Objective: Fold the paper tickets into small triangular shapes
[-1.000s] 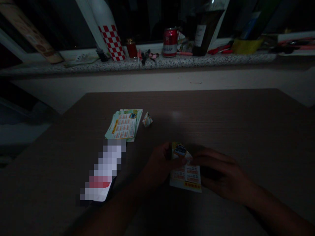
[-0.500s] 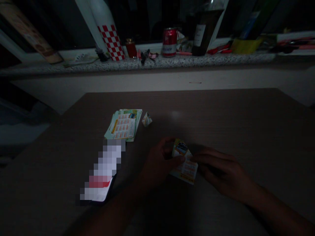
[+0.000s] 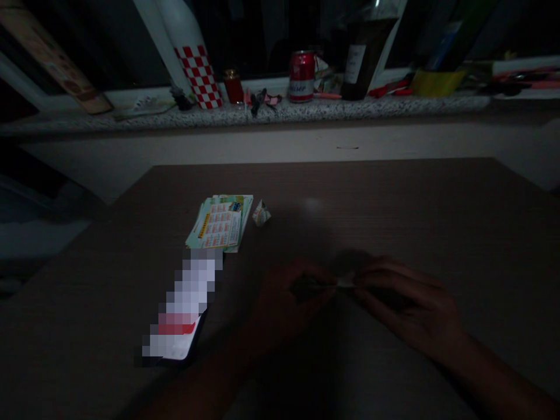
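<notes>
A partly folded printed paper card [image 3: 345, 282] is pinched between both hands above the table, seen nearly edge-on, so its print barely shows. My left hand [image 3: 293, 297] grips it from the left with thumb and fingers closed. On the other side, the fingertips of my right hand [image 3: 411, 300] are closed on its right end. To the left lies a stack of printed cards [image 3: 219, 224] with green edges and orange-and-white panels. Just right of that stack sits a small folded paper piece [image 3: 261, 214] with a pointed top.
A lit phone [image 3: 186, 315] with a blurred screen lies left of my hands on the wooden table [image 3: 394, 198]. Along the stone windowsill [image 3: 271, 116] stand a red can [image 3: 301, 76], a checkered bottle [image 3: 199, 76] and a dark bag [image 3: 361, 64].
The paper card has turned from showing its printed face to nearly edge-on. My right hand has shifted slightly right, and both hands now pinch the card's ends.
</notes>
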Demonstrator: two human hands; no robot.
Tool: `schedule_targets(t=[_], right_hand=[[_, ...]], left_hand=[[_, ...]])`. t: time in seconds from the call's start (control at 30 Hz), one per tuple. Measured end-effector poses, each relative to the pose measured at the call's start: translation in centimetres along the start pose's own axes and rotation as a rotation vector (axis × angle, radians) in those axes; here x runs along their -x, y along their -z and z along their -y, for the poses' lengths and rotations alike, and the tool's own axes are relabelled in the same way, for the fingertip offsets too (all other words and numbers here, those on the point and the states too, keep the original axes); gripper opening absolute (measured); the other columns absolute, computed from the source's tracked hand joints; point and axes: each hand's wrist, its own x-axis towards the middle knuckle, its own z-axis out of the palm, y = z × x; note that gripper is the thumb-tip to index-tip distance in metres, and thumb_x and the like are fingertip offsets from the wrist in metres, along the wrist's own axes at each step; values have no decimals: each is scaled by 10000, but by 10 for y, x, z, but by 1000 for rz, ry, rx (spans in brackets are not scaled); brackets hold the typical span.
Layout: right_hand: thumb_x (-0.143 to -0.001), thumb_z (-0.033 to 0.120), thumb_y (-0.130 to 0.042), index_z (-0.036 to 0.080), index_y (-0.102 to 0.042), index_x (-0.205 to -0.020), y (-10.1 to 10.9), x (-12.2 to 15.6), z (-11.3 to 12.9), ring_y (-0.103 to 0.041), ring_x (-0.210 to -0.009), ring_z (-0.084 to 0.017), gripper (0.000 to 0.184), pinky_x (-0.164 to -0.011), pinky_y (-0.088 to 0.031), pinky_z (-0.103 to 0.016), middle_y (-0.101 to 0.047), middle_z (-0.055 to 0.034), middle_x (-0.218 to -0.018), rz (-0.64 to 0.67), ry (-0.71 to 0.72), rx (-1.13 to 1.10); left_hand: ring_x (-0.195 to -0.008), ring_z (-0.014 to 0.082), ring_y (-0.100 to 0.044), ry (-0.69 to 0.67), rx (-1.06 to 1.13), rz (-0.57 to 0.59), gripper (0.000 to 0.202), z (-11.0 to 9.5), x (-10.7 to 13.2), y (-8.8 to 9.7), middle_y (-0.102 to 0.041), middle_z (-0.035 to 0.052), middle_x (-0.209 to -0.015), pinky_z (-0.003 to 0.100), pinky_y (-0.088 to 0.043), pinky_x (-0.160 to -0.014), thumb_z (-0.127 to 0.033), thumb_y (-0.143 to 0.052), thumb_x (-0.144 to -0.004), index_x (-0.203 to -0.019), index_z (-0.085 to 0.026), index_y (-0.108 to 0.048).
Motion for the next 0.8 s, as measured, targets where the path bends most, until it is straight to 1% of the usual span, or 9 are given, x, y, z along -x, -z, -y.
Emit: schedule_targets(t=[0.1,0.17,0.27,0.37,0.43,0.53,0.57,0.67,0.8], right_hand=[[-772,58,-676,197,-648,-934,1,0,1,-654,-801,-181,215,-662,-545,-314,-668,-54,-891,-46,34,32],[-766,50,-680,197,-649,-951,2,0,1,-651,-808,-186,239,-654,-550,-318,-662,-59,-902,-53,67,44],[-756,37,-685,198,-651,-976,2,-2,4,-650,-803,-201,275,-661,-553,-351,-665,-64,-893,-43,130,85],[-744,21,-691,181,-656,-967,1,-4,7,-650,-785,-213,277,-679,-544,-390,-672,-70,-872,-64,211,142],[-731,5,-699,158,-656,-953,0,-5,8,-644,-778,-216,273,-679,-535,-402,-673,-80,-860,-68,251,156],[-713,-3,-711,146,-650,-952,0,-6,11,-635,-790,-223,288,-688,-527,-414,-674,-88,-860,-46,265,145],[-710,-1,-712,150,-648,-951,0,-6,11,-633,-793,-224,292,-696,-526,-418,-674,-85,-858,-46,261,138],[-710,2,-700,163,-642,-940,1,-7,13,-637,-787,-222,287,-720,-522,-421,-673,-68,-835,-62,235,114],[-710,31,-703,171,-632,-930,2,-9,14,-637,-771,-218,270,-742,-513,-423,-664,-50,-790,-53,200,105]], left_hand=[[-927,198,-636,-292,-168,10,85,2,0,3,-706,53,-926,347,-471,-867,-155,-659,-794,-842,-208,-613],[-939,197,-624,-427,-287,-2,121,2,-1,6,-701,57,-940,353,-462,-876,-141,-654,-794,-879,-207,-600],[-914,199,-617,-522,-447,-59,142,-1,-1,8,-693,57,-935,353,-464,-838,-165,-664,-792,-908,-202,-592],[-854,193,-613,-629,-548,-127,131,-6,0,8,-687,40,-887,355,-460,-797,-167,-671,-786,-884,-191,-588],[-811,179,-603,-687,-599,-116,100,-8,1,7,-683,30,-847,354,-453,-787,-156,-666,-792,-855,-174,-590],[-781,158,-587,-701,-678,-31,32,-8,2,4,-682,24,-826,351,-446,-805,-133,-616,-831,-841,-162,-608],[-772,152,-584,-697,-685,-14,40,-8,2,3,-682,23,-822,344,-448,-802,-126,-595,-846,-843,-162,-613],[-750,140,-583,-662,-630,-12,56,-7,2,0,-677,24,-807,306,-469,-752,-138,-567,-871,-850,-158,-615],[-745,137,-602,-569,-511,-18,45,-6,3,-5,-671,29,-795,269,-488,-699,-154,-568,-874,-860,-146,-610]])
